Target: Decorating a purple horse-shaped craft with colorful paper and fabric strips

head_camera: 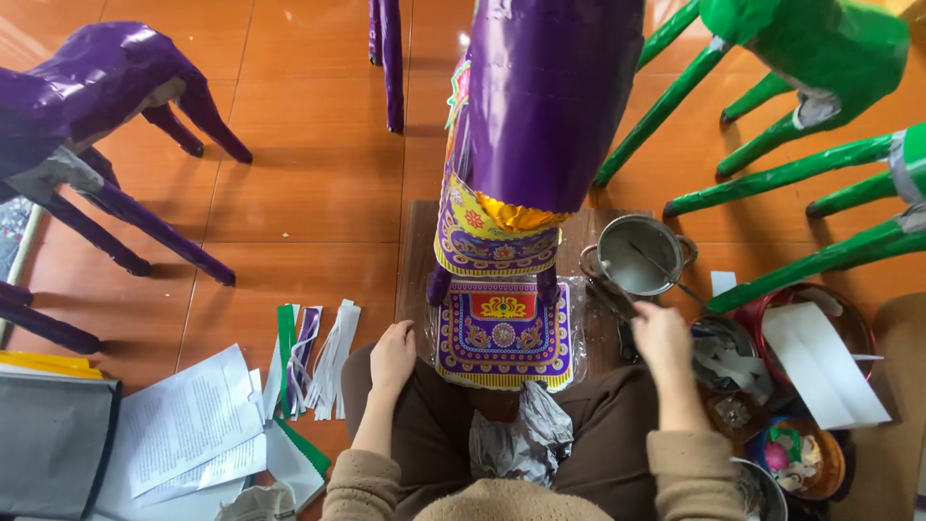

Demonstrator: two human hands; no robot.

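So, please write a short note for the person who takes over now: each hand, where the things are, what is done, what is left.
Left hand: empty, resting beside the patterned decorative sheet.
Right hand: at the thin tool in the metal pot; grip unclear.
Purple paper figure stands on the wooden board.
Done: patterned trim covers the figure's lower front.
Left: the sheet lies loose on the board; fringed paper strips lie unused on the floor.

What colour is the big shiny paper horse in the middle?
The shiny paper horse body is purple, seen best in the head view.
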